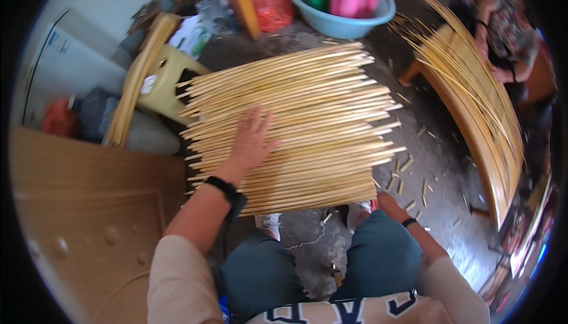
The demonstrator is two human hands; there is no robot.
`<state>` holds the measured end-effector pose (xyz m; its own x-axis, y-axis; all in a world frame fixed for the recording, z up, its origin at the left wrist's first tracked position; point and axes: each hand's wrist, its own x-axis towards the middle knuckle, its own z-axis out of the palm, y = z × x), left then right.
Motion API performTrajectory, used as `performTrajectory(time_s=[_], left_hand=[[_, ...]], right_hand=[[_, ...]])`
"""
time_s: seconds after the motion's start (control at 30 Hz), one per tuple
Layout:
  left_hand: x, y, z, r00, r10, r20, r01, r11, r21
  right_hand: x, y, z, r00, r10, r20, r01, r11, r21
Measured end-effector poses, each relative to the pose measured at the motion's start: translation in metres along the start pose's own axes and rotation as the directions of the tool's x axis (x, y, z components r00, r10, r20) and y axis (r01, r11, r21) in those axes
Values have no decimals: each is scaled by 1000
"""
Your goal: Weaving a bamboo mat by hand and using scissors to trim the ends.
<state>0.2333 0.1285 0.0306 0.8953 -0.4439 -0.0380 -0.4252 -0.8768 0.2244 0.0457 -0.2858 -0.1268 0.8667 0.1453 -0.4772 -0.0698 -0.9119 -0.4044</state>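
Observation:
A mat of pale yellow stalks (307, 129), laid side by side with uneven ends, lies in front of me above my knees. My left hand (251, 143) rests flat on its left half, fingers stretched out and thumb apart. At the mat's near right corner is my right hand (390, 206), low beside my knee, its fingers curled and partly hidden. A small red part (373, 204) shows against these fingers, like the handle of a tool whose kind I cannot make out.
Cut stalk bits (402, 182) litter the floor at right. Long stalks lie over a wooden bench (473, 123), where another person's hand (503, 74) rests. A blue basin (337, 25) with pink and green flasks stands behind. At left are a yellowish stool (171, 81) and a wooden panel (89, 188).

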Motion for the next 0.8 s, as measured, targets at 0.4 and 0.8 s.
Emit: performTrajectory(time_s=[0.4, 0.8], left_hand=[[-1, 5, 52, 989, -97, -115, 110, 987, 118], [-2, -1, 41, 981, -142, -131, 158, 980, 122]], right_hand=[[-20, -38, -117, 662, 286, -692, -38, 936, 350], [31, -132, -132, 871, -428, -240, 313, 862, -399]])
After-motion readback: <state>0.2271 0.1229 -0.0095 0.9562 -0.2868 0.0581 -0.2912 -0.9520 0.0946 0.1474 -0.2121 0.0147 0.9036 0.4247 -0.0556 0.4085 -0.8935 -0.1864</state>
